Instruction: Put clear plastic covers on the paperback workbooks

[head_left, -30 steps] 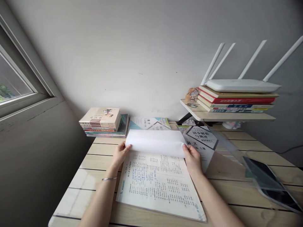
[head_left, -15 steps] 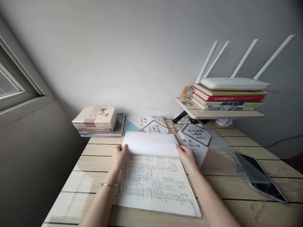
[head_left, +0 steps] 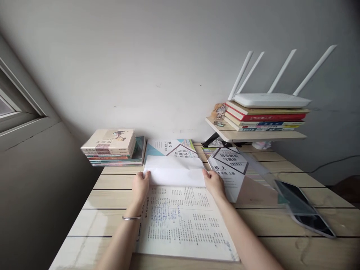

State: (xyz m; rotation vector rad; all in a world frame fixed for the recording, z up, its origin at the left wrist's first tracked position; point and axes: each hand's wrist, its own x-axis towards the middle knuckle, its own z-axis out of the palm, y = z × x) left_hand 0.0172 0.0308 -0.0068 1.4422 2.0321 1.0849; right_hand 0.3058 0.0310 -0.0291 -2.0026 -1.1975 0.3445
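Observation:
My left hand (head_left: 141, 185) pinches the left edge of a white sheet of paper (head_left: 176, 176), thumb on top. On its right edge, my right hand (head_left: 214, 183) grips the same sheet. The paper is bent across its width and lies over the upper part of an open workbook (head_left: 182, 221). Printed lines and blue handwriting cover the workbook's visible page. Behind the sheet, a math workbook (head_left: 168, 146) is partly covered. Just beyond my right hand lies another printed workbook (head_left: 230, 168). A silver bangle (head_left: 131, 218) circles my left wrist.
A stack of books (head_left: 109, 146) stands at the back left of the slatted table (head_left: 84, 221). On the right, a phone (head_left: 305, 210) lies beside clear plastic film. A raised shelf (head_left: 253, 135) holds several books (head_left: 267, 117) under a white router (head_left: 271, 100).
The view has shifted slightly. The sheet now shows a crease and a raised back edge, and my right hand sits a little closer to my left. Both hands keep their hold.

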